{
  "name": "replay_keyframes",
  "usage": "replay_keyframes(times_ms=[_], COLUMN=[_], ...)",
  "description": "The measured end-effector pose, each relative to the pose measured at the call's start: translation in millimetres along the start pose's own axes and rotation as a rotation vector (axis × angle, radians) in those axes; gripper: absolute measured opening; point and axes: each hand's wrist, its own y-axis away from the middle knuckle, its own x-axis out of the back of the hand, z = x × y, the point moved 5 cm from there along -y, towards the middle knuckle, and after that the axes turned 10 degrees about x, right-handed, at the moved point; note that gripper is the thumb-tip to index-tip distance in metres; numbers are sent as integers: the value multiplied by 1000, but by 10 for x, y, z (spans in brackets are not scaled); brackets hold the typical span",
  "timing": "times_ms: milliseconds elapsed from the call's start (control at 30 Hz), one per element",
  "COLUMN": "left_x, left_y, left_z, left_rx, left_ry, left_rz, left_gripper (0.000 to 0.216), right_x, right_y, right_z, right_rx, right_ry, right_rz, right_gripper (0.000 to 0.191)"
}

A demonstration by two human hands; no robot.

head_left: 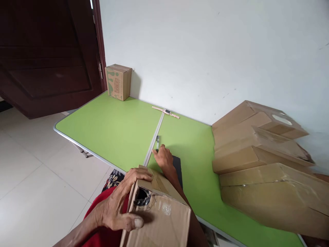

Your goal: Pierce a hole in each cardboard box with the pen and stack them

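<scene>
A brown cardboard box (167, 216) stands in front of me at the near table edge, with a ragged hole (142, 197) and black tape about it. My left hand (120, 202) clasps its left side, fingers over the upper edge and thumb on the face with the hole. Beyond the box, my right hand (164, 157) is low over the green table (123, 127), fingers curled at a slim grey tool with a black end (157, 139). The tool's near end lies between thumb and forefinger, partly hidden. A dark flat object (178, 168) shows beside my right forearm.
Several brown cardboard boxes (246, 178) are stacked at the table's right. A smaller printed box (118, 82) stands at the far left corner. Against the wall lies a pale-strapped watch (167, 112). A metal seam (154, 137) crosses the table; a dark door (46, 55) is at left.
</scene>
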Motion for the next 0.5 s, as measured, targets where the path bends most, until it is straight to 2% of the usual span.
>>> replay_keyframes(times_ms=[67, 167, 233, 333, 400, 467, 500], left_x=[26, 49, 57, 65, 56, 38, 27], left_y=[-16, -26, -25, -19, -22, -32, -37], left_z=[-26, -22, -19, -15, -10, -2, 3], left_rx=[-8, -25, -18, -10, -13, -18, -24], left_ry=[-3, -32, -42, -53, -68, -92, -108], left_rz=[-6, -11, -1, 34, 47, 51, 52], left_gripper=[82, 87, 88, 86, 84, 83, 82], right_x=[-51, 36, 211, 601, 840, 997, 1044], right_y=[-78, -56, 72, 437, 778, 1158, 1347], right_z=[25, 63, 63, 26, -27, -108, -150], right_rx=[-5, 42, 91, 181, 278, 415, 487], right_ry=[-49, -214, -350, -669, -971, -1109, -1097], right_rz=[-3, -37, -46, 28, 73, 83, 99], right_gripper=[1, 19, 23, 32, 33, 25, 19])
